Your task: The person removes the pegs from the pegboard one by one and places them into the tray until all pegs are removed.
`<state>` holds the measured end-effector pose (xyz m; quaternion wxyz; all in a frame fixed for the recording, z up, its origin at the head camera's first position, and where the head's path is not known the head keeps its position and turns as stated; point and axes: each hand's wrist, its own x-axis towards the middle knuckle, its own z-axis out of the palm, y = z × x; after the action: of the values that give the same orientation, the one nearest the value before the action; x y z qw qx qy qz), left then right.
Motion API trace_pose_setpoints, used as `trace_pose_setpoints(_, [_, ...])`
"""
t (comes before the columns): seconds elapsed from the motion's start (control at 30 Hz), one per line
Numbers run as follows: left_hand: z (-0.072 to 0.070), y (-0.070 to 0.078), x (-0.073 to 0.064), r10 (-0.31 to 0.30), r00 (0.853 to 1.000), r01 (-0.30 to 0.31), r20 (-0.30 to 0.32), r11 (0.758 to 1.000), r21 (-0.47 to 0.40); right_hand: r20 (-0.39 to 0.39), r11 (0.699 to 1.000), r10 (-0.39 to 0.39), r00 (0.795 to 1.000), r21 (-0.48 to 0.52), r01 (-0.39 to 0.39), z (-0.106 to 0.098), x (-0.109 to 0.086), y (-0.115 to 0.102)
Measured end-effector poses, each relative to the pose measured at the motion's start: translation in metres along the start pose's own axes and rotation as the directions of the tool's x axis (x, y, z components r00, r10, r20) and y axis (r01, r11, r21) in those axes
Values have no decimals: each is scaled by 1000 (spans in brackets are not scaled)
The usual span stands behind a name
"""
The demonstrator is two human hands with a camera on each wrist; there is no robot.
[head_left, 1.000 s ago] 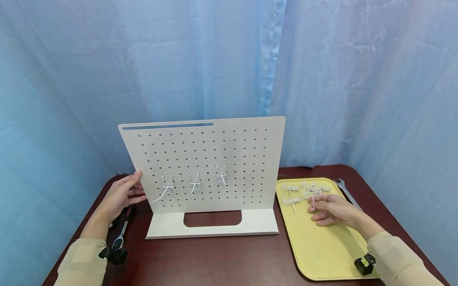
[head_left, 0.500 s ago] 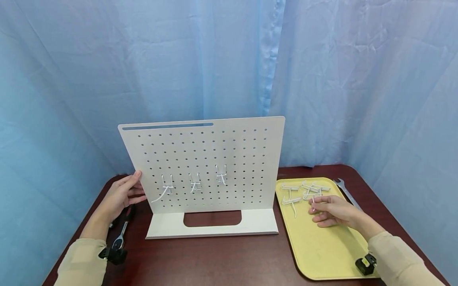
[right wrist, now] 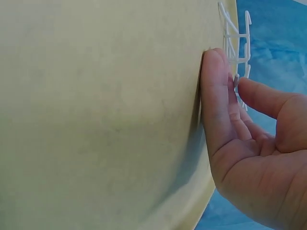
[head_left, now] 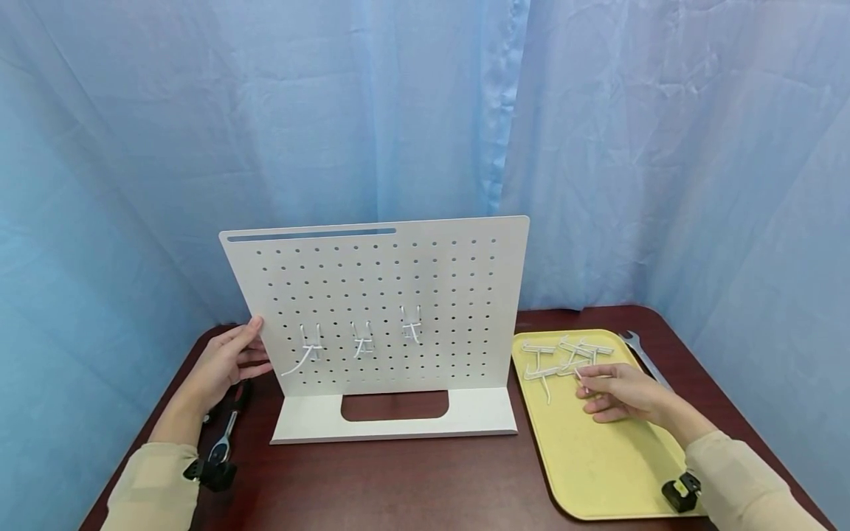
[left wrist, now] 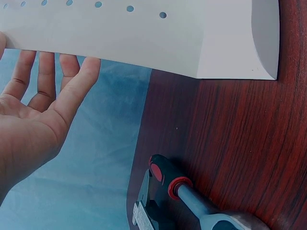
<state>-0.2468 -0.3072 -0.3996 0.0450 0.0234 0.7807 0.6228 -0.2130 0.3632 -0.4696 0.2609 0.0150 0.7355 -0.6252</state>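
A white pegboard stands on the table, with white wire hooks on its face: a left hook, a middle hook and a right hook. My left hand grips the board's left edge, thumb in front and fingers behind. Over the yellow tray, my right hand pinches a pegboard hook between thumb and fingers; the fingers hide much of it. Just beyond that hand lie several more wire hooks on the tray.
Left of the board, beside my left forearm, lies a ratchet wrench with a red and black handle. Another dark tool is next to it, partly out of view. A wrench lies right of the tray. Blue curtains surround the table.
The hook in my right hand has turned from near upright to slanted, and that hand has shifted very slightly right. My left hand and the board stay put.
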Motion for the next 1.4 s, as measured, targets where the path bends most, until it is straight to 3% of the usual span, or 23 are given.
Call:
trace_pose_setpoints(0.33, [1,-1,1,0,1000,0,5,1000,-5,-100,996,13,995,-89,-22,0,-7,-4])
trace_pose_setpoints(0.57, [2,0,1,-1,1000,1,9,1000,0,-79,998,-19,997,-67,14,-5,-16,-7])
trace_pose_setpoints(0.83, [2,1,1,1,1000,-1,10,1000,0,-42,991,-98,994,-99,94,6,-23,-31])
trace_pose_setpoints(1.13, [1,3,-1,4,1000,-4,10,1000,-12,59,962,-268,962,-34,270,55,-19,-68])
trace_pose_setpoints(1.4, [0,3,-2,4,1000,-3,15,1000,-23,135,954,-299,945,36,297,121,-1,-93])
